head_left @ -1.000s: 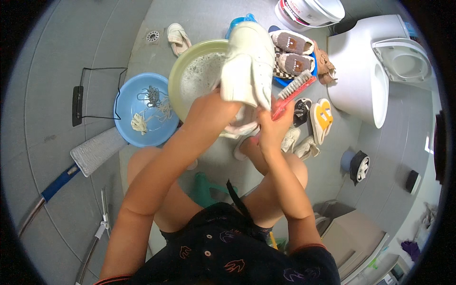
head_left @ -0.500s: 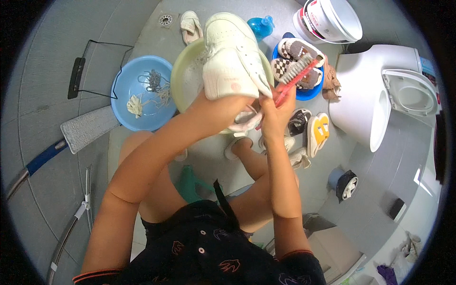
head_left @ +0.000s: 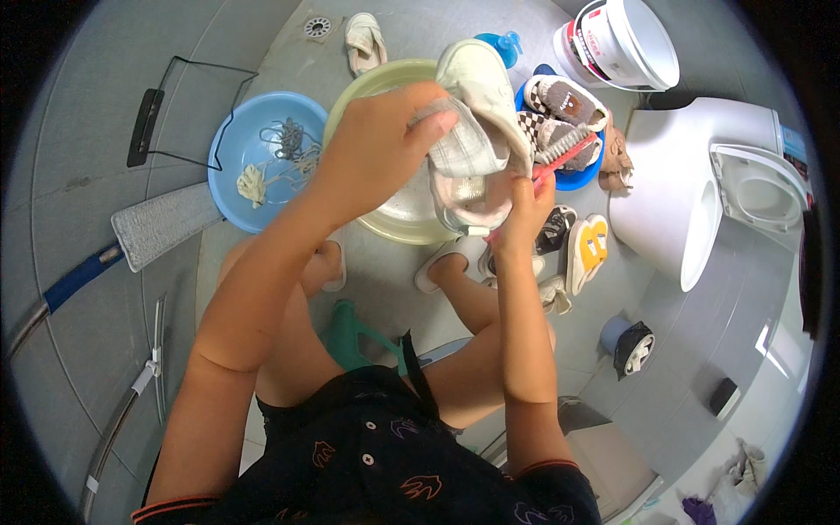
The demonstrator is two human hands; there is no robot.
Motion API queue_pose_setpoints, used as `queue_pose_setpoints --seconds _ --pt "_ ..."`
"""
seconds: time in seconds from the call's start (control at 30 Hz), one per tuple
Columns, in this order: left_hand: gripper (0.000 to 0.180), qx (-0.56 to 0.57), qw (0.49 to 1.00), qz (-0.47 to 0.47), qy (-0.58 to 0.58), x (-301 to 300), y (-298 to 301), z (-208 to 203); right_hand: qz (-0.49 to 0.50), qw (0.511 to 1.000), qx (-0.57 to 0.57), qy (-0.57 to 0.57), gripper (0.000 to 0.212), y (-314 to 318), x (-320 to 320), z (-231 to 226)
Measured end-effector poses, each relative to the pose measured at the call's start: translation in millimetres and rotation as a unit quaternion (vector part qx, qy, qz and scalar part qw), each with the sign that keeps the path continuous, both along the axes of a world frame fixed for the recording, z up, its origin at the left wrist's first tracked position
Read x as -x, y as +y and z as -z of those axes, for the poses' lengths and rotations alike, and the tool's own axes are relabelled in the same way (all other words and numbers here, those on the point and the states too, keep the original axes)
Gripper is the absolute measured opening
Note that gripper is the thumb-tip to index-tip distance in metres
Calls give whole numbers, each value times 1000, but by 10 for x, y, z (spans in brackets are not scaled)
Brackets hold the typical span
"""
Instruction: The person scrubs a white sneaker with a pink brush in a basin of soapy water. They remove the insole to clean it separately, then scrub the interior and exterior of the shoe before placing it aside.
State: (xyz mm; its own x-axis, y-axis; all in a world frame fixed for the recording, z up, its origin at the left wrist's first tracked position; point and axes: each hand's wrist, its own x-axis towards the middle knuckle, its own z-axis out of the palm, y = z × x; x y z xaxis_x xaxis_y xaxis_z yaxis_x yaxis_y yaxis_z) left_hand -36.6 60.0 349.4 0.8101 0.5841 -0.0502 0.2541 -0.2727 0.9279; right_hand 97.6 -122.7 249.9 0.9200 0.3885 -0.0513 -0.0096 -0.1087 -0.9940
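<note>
A white sneaker is held over the pale green basin, its opening turned toward me. My left hand pinches the shoe's fabric tongue between thumb and fingers, pulling it up and out. My right hand is closed around a pink-handled scrub brush and also steadies the shoe's right side. The brush's pale bristles point up and away from the shoe. The basin is partly hidden behind the shoe and my left hand.
Left stands a blue basin with shoelaces. Right are a blue tub of checkered shoes, yellow slippers, a toilet and a white bucket. A blue bottle and another white shoe lie behind the basin.
The shoe has turned so its opening faces me, and has moved slightly right. My left hand has shifted up from the heel to the tongue. The brush stays in my right hand.
</note>
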Motion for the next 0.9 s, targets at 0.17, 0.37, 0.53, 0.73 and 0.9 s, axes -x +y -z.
queue_pose_setpoints --seconds 0.17,0.37,0.53,0.73,0.9 --pt "15 140 985 76 -65 54 88 -1 42 998 -17 33 17 114 11 -146" --pt "11 -63 942 282 -170 106 -112 1 76 996 -29 48 20 105 -45 -149" --pt "14 -119 954 240 -132 57 -273 59 95 994 -21 51 25 68 -68 -195" --pt "16 -19 993 98 -55 -44 -400 15 78 996 -31 44 22 56 -50 -177" --pt "20 -249 957 125 -82 -49 -282 206 80 995 -11 50 17 88 23 -274"
